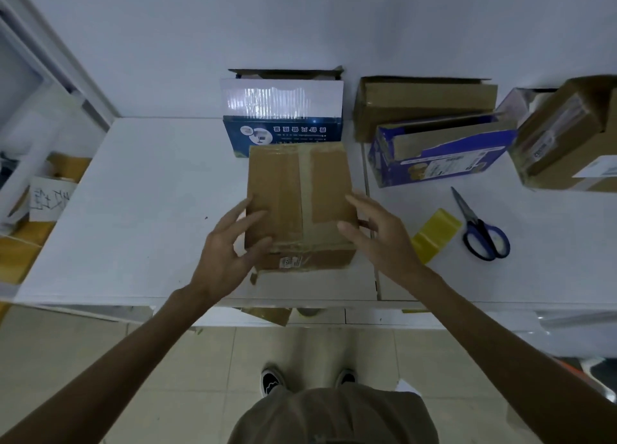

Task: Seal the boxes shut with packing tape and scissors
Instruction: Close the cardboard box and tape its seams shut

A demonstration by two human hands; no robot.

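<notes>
At the counter's (140, 210) near edge, the left hand (230, 243) and right hand (377, 236) flank the taped brown carton (297, 196), fingers spread and relaxed, gripping nothing. The carton is judged light, stiff and tape-slick on top, so best held by its side walls; its front label (291, 262) is unreadable. To the right lie a yellow tape roll (434, 233) and scissors (480, 230). Behind, a blue box (283, 133) bears inverted Chinese print.

Brown box (300, 206) sits centre on the white table (140, 210), flaps closed, tape strips across the top. Left hand (227, 250) at its left edge, right hand (380, 240) at its right edge, fingers spread; contact unclear. Yellow tape roll (434, 235) lies just right of the right hand, blue-handled scissors (480, 230) beside it, blades closed. Blue-and-white box (282, 116) directly behind the brown box.
</notes>
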